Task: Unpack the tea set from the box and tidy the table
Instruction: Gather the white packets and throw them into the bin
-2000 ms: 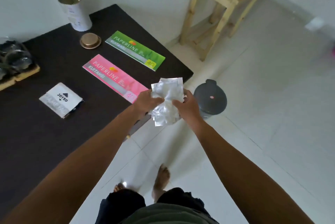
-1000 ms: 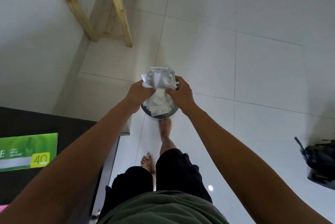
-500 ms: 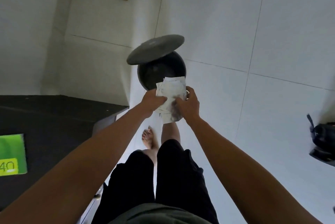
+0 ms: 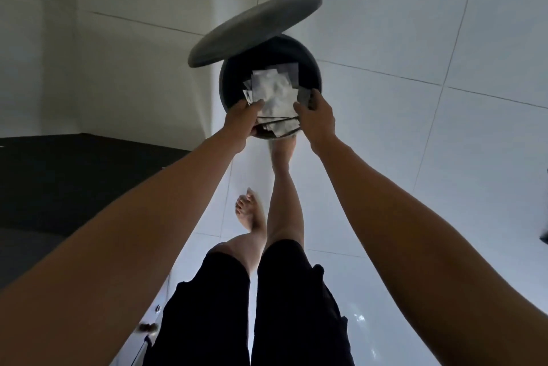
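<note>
Silvery, crumpled foil wrappers (image 4: pixel 274 99) sit bunched between the person's 2 hands, held directly over the open mouth of a dark round pedal bin (image 4: pixel 311 69). The left hand (image 4: pixel 241 119) has its grip closed on the left edge of the bundle, thumb lying across the top of the foil and the fingers hidden beneath it. The right hand (image 4: pixel 317 116) pinches the right edge, its thumb on the foil and fingertips curled round the far side. Several flat square sachet corners stick out of the wad at the top and bottom; any printing on them is too blurred to read.

The bin's grey lid (image 4: pixel 255 27) stands tilted up at the far-left side of the rim, leaving the black interior exposed behind the wrappers. The person's right foot (image 4: pixel 281 146) is at the bin's near base, largely hidden behind the hands, while the left foot (image 4: pixel 250 211) rests on the white tiled floor (image 4: pixel 415 39) well back from it. Black shorts (image 4: pixel 252 306) fill the lower middle of the view. A dark worktop (image 4: pixel 74 182) lies at the left, its corner close to the bin and just beside the left forearm.
</note>
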